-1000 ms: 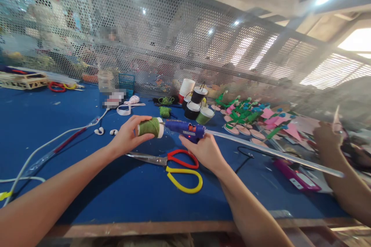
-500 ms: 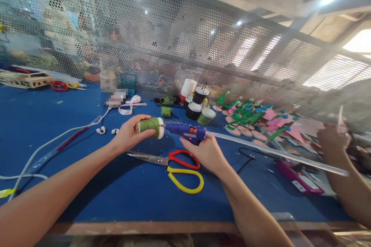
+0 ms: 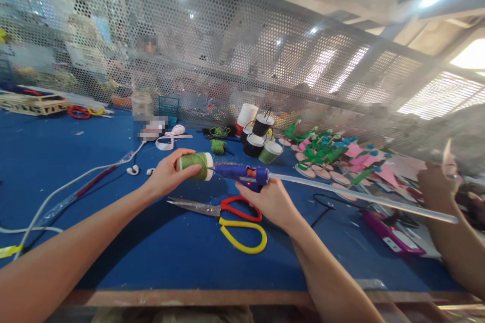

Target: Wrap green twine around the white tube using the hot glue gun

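Note:
My left hand [image 3: 172,171] is closed around a small white paper cup [image 3: 196,165] wrapped in green yarn, which lies on its side in the air. The fingers of my right hand [image 3: 271,199] grip a blue hot glue gun [image 3: 240,174] with a red light lit. A long clear glue stick [image 3: 359,197] sticks out of its back. The gun's nozzle is at the cup's white rim; whether it touches I cannot tell. Below both hands, scissors [image 3: 220,209] with one red and one yellow handle lie on the blue table [image 3: 159,257].
Several cups [image 3: 257,136], black, green and white, stand near the mesh partition [image 3: 212,60]. Left of them are green yarn [image 3: 218,147] and white ribbon [image 3: 166,142]. Green and pink paper crafts [image 3: 326,156] crowd the right, beside a magenta box [image 3: 394,233] and another person's hand [image 3: 437,181].
The cup in my left hand has turned slightly, and the glue gun has shifted very slightly at its rim. Both hands keep their hold.

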Demonstrator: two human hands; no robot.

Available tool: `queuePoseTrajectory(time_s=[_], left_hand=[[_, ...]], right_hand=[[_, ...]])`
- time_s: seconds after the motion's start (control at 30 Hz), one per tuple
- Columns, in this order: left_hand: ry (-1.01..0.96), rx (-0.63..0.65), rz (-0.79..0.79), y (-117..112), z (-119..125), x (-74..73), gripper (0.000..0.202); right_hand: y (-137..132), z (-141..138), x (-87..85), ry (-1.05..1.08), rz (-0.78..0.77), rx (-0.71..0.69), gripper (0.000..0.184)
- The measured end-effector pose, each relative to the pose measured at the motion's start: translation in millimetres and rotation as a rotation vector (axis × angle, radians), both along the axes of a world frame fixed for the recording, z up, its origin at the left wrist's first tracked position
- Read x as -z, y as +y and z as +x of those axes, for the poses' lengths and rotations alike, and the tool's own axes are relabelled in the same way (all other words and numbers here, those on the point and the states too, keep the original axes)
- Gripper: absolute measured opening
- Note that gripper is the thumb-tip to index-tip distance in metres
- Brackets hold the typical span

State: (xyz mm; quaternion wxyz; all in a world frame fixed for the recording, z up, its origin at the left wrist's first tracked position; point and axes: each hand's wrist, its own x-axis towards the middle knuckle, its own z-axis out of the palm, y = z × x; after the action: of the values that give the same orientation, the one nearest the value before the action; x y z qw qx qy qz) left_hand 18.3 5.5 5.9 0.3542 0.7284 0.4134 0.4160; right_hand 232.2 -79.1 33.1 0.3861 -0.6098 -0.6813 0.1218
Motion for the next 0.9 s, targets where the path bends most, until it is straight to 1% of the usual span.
queuePoseTrajectory(time_s=[0.27, 0.47, 0.6, 0.7, 0.8, 0.9], left_hand=[[0.008, 0.033, 0.053, 1.4, -0.8, 1.9, 0.049], [0.03, 0.086, 0.193, 1.3, -1.4, 5.0, 0.048], [0.064, 0.114, 0.286, 1.9, -2.5, 8.1, 0.046], [0.084, 0.138, 0.34, 1.4, -3.0, 7.9, 0.042], [0.11, 0.147, 0.389, -0.1, -3.1, 6.0, 0.04], [0.145, 0.152, 0.431, -1.5, -3.2, 4.2, 0.038]], right_hand=[[2.6, 2.0, 2.7, 0.027, -0.003, -0.004, 0.019], [4.5, 4.2, 3.9, 0.048, -0.011, 0.006, 0.02], [6.1, 4.8, 3.7, 0.05, 0.039, 0.027, 0.019], [6.8, 5.4, 4.0, 0.042, 0.058, 0.012, 0.017], [6.6, 5.6, 4.2, 0.059, 0.036, 0.008, 0.017], [6.6, 5.4, 4.0, 0.087, 0.001, 0.014, 0.02]])
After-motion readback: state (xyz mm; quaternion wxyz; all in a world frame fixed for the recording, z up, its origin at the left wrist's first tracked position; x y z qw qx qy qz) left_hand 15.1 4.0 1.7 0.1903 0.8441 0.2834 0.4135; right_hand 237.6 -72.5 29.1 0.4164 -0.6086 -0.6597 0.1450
